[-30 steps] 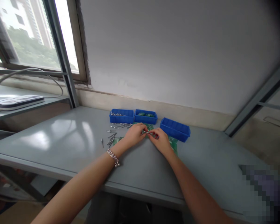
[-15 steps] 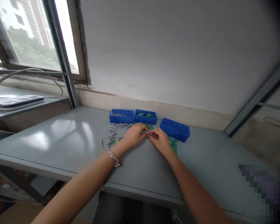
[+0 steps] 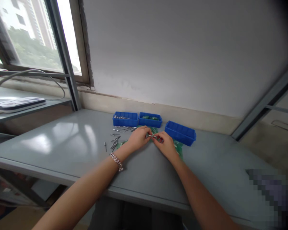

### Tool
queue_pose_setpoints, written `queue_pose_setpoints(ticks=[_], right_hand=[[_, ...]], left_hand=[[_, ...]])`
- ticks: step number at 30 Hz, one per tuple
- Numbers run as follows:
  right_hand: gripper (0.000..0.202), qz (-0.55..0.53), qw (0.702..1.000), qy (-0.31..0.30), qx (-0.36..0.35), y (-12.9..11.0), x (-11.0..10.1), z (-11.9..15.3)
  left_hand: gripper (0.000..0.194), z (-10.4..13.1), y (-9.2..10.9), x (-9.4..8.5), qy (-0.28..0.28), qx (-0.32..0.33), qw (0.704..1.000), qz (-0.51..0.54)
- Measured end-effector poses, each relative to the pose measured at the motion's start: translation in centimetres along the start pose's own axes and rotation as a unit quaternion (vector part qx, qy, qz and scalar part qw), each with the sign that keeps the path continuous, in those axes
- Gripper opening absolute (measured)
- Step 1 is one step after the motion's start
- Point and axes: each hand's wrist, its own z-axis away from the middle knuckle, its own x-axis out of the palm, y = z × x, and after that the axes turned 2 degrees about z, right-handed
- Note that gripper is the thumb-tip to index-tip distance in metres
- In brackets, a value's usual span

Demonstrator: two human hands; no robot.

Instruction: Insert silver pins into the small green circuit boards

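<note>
My left hand (image 3: 139,138) and my right hand (image 3: 166,143) meet above the middle of the table. Between their fingertips is a thin silver piece, apparently a blind rivet (image 3: 152,136), with its left end in the left fingers and its right end in the right. Fingers cover part of it. Left of my left hand lie several loose rivets (image 3: 115,140) with thick bodies and thin stems. Green plastic packets are partly hidden by my hands: one green packet (image 3: 154,130) behind them, another at the right wrist, and one beside the left forearm.
A blue bin (image 3: 135,122) with metal pieces and a blue bin (image 3: 160,125) with green packets stand near the wall. A third blue bin (image 3: 180,135) sits angled to the right. A white device (image 3: 19,103) rests on the left shelf. Metal frame posts flank the grey table (image 3: 69,143).
Almost nothing differs. Both hands keep the thin piece in the same place, and the view has shifted very slightly.
</note>
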Motion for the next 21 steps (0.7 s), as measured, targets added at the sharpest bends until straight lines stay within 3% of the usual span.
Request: queue_pose_setpoints(ticks=[21], right_hand=[[0.008,-0.012,1.000,-0.001,-0.005,0.11,-0.06,-0.03]], left_hand=[[0.009,0.04,-0.06,0.06,-0.002,0.003,1.000,-0.007]])
